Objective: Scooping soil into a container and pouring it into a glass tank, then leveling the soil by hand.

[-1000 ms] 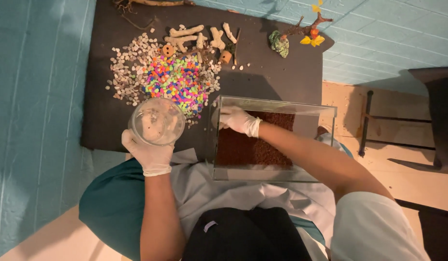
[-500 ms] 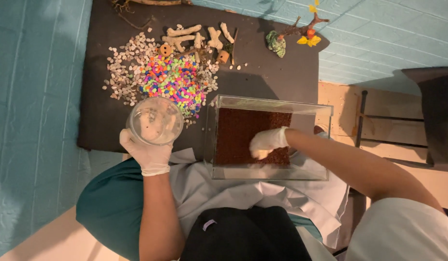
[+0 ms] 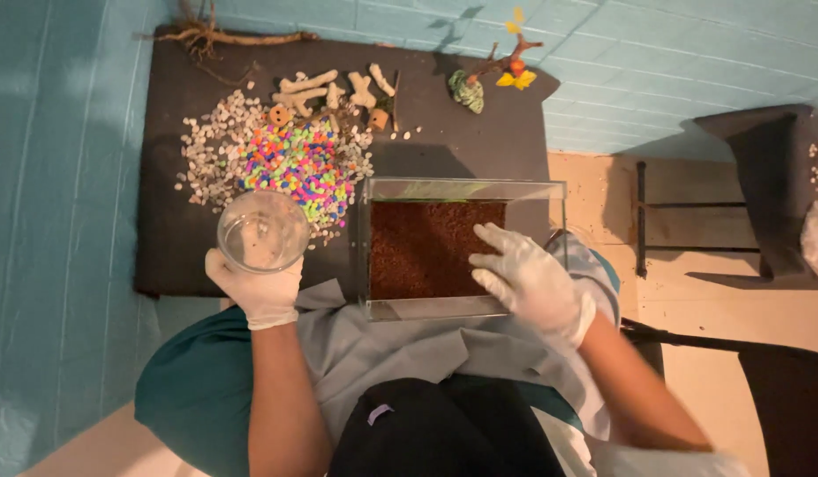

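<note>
My left hand, in a white glove, grips a clear round glass cup from below, held over the edge of the dark mat. My right hand, also gloved, is spread flat with fingers apart over the right end of a small rectangular glass tank. A layer of reddish-brown soil covers the tank's bottom. The right hand holds nothing.
On the mat lie a pile of bright multicoloured gravel, pale pebbles, bone-shaped white pieces, a root branch and a small toy tree. A dark chair stands at right. Grey cloth covers my lap.
My right hand has slid from the tank's left end across the soil to its right end. The left hand and the cup stayed in place.
</note>
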